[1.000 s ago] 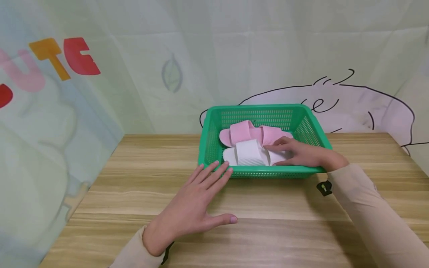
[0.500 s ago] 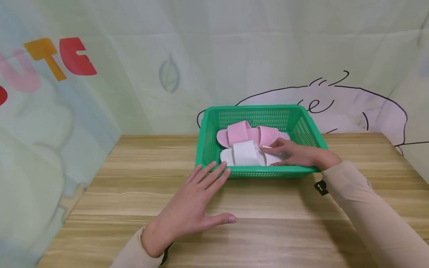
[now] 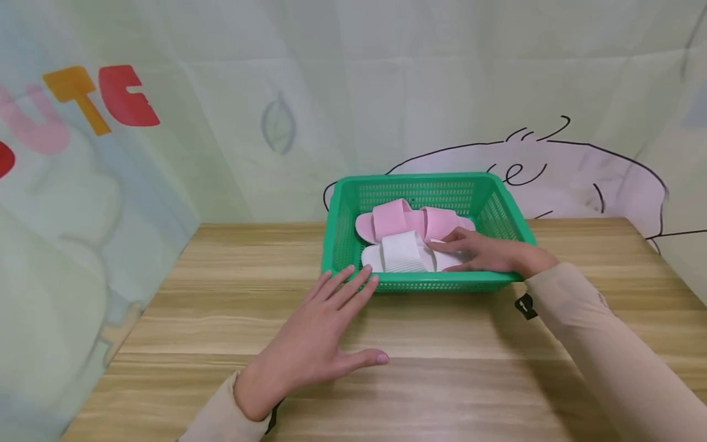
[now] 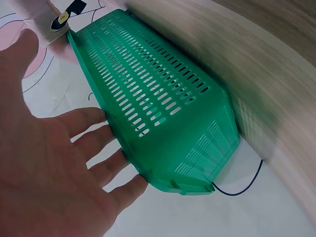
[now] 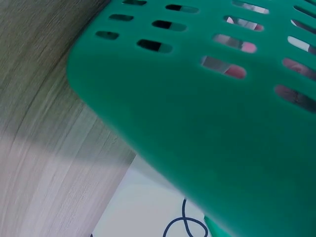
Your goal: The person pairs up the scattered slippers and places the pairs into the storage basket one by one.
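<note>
A green plastic basket with slotted walls stands on the wooden table, its near wall filling most of the right wrist view. Inside, a pair of pink slippers lies along the back, with white slippers in front. My right hand reaches over the basket's right front corner and grips the right-hand white slipper between thumb and fingers, partly covering it. Stretched out and spread, the fingers of my left hand have their tips at the basket's front-left rim, as the left wrist view also shows.
The wooden table extends in front of the basket and to both sides. Directly behind it hangs a pale printed curtain with cartoon outlines. More of the curtain, with coloured letters, runs along the left side.
The head view has shifted slightly. Both hands, the basket and the slippers keep the same places relative to one another.
</note>
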